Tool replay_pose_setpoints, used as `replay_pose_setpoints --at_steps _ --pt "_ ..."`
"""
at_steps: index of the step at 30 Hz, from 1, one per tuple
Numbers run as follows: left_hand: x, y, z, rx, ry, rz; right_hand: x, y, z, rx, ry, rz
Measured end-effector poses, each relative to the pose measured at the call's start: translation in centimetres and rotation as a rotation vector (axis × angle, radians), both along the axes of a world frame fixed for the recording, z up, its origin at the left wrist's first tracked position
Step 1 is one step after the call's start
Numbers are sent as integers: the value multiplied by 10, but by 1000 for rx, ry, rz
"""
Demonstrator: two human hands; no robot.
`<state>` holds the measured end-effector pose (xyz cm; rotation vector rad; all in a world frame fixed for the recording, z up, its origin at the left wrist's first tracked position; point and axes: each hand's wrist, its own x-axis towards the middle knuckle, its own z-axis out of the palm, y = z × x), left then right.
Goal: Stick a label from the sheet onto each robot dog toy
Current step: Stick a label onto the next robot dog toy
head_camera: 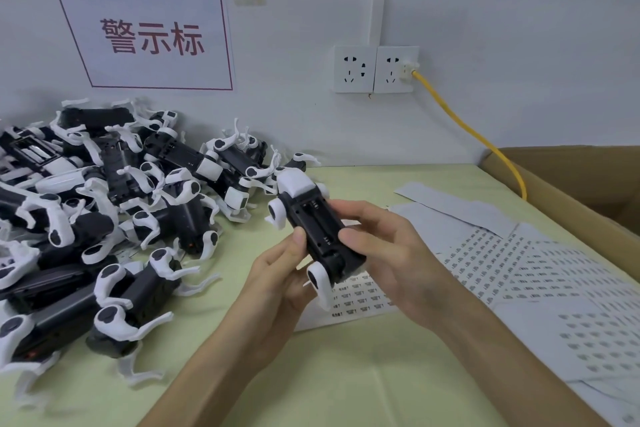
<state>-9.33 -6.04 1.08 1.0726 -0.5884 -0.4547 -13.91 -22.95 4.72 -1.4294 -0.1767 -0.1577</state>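
A black-and-white robot dog toy (313, 218) is held belly-up above the green table, white head pointing away. My left hand (277, 274) grips it from below, thumb on its left flank. My right hand (384, 253) grips its right side, thumb pressed on the black underside. Whether a label is under that thumb cannot be told. A label sheet (360, 298) with rows of small printed labels lies right under the toy. A heap of several robot dog toys (104, 204) fills the left of the table.
More label sheets (554, 288) spread over the table's right side, some blank. An open cardboard box (571, 180) stands at the far right. A yellow cable (474, 135) runs from the wall socket (394, 69) down behind the box. The wall sign (145, 35) hangs behind the heap.
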Motion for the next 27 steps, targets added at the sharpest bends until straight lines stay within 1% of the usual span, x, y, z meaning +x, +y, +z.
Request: replay_pose_setpoints --at_steps 4,7,9,13,16,18,22,27 --pt "1 3 3 25 35 -29 -1 1 0 -66 27 -49" --pt "1 1 3 59 31 -1 -2 6 -4 -218 50 -148" --pt "-1 -1 3 71 38 14 -1 9 -7 -258 52 -180" --pt "-4 -5 -1 38 145 107 1 11 -8 -94 69 -121" --pt "-4 -6 -1 25 189 215 1 17 -10 -121 63 -99" --pt "-4 -6 0 57 170 289 0 22 -12 -128 66 -95" --pt "-6 -6 2 58 129 419 0 24 -11 -45 123 -79" --pt "-5 -4 3 100 98 487 0 23 -12 -10 139 -26"
